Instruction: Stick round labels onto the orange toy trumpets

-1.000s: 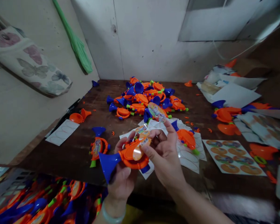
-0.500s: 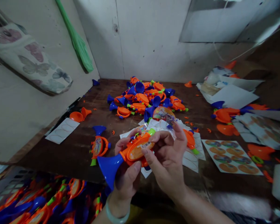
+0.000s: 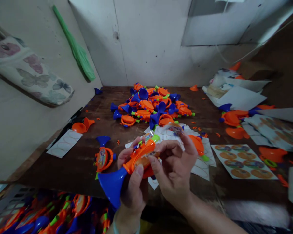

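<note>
My left hand [image 3: 134, 182] is closed round an orange toy trumpet [image 3: 113, 185] with a blue bell and a green mouthpiece. The bell points down and left. My right hand [image 3: 177, 165] pinches an oval orange sticker [image 3: 146, 158] between thumb and fingers against the trumpet's round face. A second, see-through sticker [image 3: 174, 128] clings to a raised fingertip of that hand. Behind my hands lie peeled white backing sheets [image 3: 200, 169] with oval outlines. A toy trumpet with a sticker on it [image 3: 102, 158] lies on the table to the left.
A heap of toy trumpets [image 3: 146, 105] covers the middle back of the table. On the right lie a sheet of oval stickers [image 3: 244, 161] and stacked sheets [image 3: 274, 131]. A crate of trumpets [image 3: 17, 198] stands below left. A butterfly-print bag [image 3: 36, 78] hangs on the left wall.
My left thumb has moved up onto the trumpet's round face, by the sticker. The sticker on my right fingertip has tilted. The view has shifted slightly.
</note>
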`<control>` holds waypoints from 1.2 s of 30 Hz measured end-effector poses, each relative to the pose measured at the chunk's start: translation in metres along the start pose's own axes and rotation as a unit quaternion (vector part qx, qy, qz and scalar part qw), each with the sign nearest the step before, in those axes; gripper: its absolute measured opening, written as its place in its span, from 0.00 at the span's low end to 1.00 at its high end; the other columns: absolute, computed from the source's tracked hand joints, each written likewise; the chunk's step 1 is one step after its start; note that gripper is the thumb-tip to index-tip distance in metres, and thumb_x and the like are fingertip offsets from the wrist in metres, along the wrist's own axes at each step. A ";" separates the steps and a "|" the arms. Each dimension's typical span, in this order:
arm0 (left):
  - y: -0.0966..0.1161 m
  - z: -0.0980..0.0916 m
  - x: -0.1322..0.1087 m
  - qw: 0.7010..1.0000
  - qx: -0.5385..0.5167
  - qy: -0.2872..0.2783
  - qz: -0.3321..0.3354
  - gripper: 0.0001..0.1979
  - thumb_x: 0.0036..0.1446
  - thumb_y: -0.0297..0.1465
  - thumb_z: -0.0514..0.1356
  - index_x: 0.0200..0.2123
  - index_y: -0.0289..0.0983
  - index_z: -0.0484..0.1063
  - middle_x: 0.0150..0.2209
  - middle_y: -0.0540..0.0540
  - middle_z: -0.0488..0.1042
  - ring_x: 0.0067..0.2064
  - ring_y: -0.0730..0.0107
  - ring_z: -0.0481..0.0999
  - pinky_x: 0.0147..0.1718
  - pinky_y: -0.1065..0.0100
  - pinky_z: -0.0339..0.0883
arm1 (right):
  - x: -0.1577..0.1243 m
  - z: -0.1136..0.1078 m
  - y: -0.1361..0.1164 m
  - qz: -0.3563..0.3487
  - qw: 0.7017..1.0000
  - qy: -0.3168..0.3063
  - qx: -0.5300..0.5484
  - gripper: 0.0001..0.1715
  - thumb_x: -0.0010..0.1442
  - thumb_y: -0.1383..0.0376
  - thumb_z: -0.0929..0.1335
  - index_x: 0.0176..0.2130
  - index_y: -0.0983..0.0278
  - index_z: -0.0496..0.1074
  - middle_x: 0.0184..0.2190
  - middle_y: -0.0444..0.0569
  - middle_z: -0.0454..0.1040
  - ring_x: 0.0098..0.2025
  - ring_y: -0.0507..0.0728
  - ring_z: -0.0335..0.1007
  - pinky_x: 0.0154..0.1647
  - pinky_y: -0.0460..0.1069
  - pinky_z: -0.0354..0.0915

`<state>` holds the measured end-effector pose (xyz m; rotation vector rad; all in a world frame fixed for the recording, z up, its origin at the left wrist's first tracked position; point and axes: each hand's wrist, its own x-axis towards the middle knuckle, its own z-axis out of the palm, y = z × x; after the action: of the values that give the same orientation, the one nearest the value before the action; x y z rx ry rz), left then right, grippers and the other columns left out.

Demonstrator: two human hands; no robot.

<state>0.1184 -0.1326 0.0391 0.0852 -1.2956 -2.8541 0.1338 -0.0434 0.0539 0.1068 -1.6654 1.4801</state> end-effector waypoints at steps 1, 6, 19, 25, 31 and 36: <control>0.000 0.001 0.000 1.000 0.006 -0.004 0.018 0.23 0.51 0.39 0.81 0.47 0.47 0.78 0.66 0.43 0.80 0.66 0.43 0.80 0.63 0.49 0.78 | 0.002 -0.001 0.002 -0.032 0.999 0.000 -0.007 0.52 0.68 0.78 0.69 0.77 0.42 0.52 0.43 0.43 0.71 0.42 0.55 0.76 0.44 0.52 0.81; 0.001 -0.001 -0.001 0.993 0.033 -0.082 0.083 0.16 0.59 0.36 0.77 0.49 0.51 0.79 0.68 0.48 0.78 0.74 0.44 0.73 0.70 0.45 0.71 | 0.011 -0.004 0.003 -0.053 0.997 -0.012 -0.052 0.52 0.69 0.78 0.69 0.77 0.44 0.49 0.40 0.42 0.73 0.38 0.56 0.77 0.42 0.54 0.81; -0.002 0.000 0.008 0.985 -0.002 -0.111 0.131 0.19 0.63 0.33 0.74 0.55 0.50 0.79 0.68 0.46 0.80 0.69 0.48 0.79 0.61 0.50 0.81 | 0.025 -0.022 0.031 -0.046 0.977 0.051 -0.204 0.52 0.71 0.62 0.74 0.79 0.45 0.46 0.67 0.58 0.67 0.68 0.71 0.70 0.63 0.72 0.75; -0.019 -0.010 0.006 0.994 -0.007 -0.100 -0.050 0.23 0.63 0.50 0.73 0.56 0.47 0.84 0.66 0.40 0.81 0.64 0.48 0.84 0.59 0.56 0.82 | 0.024 -0.018 0.023 0.069 0.995 -0.061 0.033 0.48 0.75 0.62 0.71 0.79 0.38 0.43 0.72 0.55 0.61 0.61 0.62 0.80 0.60 0.63 0.82; -0.015 -0.036 -0.008 0.976 0.165 -0.137 -0.046 0.28 0.64 0.36 0.76 0.66 0.49 0.79 0.72 0.40 0.75 0.73 0.46 0.74 0.66 0.54 0.76 | 0.026 -0.025 0.020 -0.121 0.987 0.011 -0.109 0.56 0.69 0.73 0.71 0.79 0.37 0.45 0.73 0.55 0.60 0.59 0.64 0.79 0.60 0.69 0.82; 0.005 -0.036 -0.002 0.964 0.242 -0.108 0.022 0.31 0.62 0.37 0.76 0.67 0.54 0.76 0.75 0.45 0.71 0.73 0.47 0.75 0.68 0.58 0.75 | 0.014 -0.027 -0.006 -0.071 0.956 -0.283 0.029 0.56 0.63 0.56 0.81 0.78 0.47 0.55 0.66 0.56 0.74 0.81 0.72 0.55 0.78 0.73 0.63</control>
<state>0.1221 -0.1634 0.0194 -0.2567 -1.9824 -2.4965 0.1430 -0.0160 0.0649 0.7276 -2.0065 1.4689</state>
